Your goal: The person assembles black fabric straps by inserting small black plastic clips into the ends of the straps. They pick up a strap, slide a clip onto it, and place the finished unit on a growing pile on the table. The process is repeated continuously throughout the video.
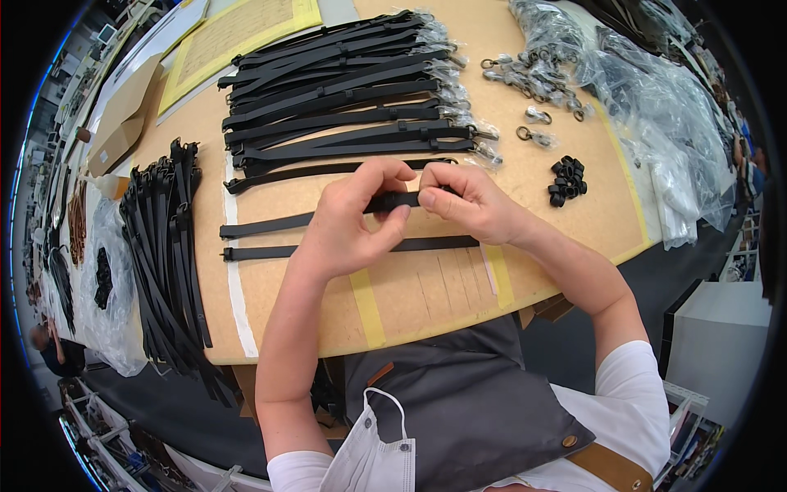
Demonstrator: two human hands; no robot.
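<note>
A black strap is held up just above the middle of the bench, near its front edge; its free end runs out to the left and lies flat on the bench top. The left hand is closed on the strap, with the thumb below and the bent fingers on top, and the right hand pinches the same strap at its right end between thumb and forefinger, so the two hands almost touch each other. Directly under the hands a second strap lies flat, parallel to the front edge. Behind the hands, toward the back edge, a wide stack of straps lies in rows, and their right ends carry metal clasps wrapped in clear plastic. To the right of this stack, loose metal clasps are scattered, and nearer to the right edge there is a small heap of black loops. Clear plastic bags are piled at the back right corner. Along the left edge a thick bundle of straps hangs over the front of the bench. A yellow mat lies at the back left corner, with a brown envelope beside it.
</note>
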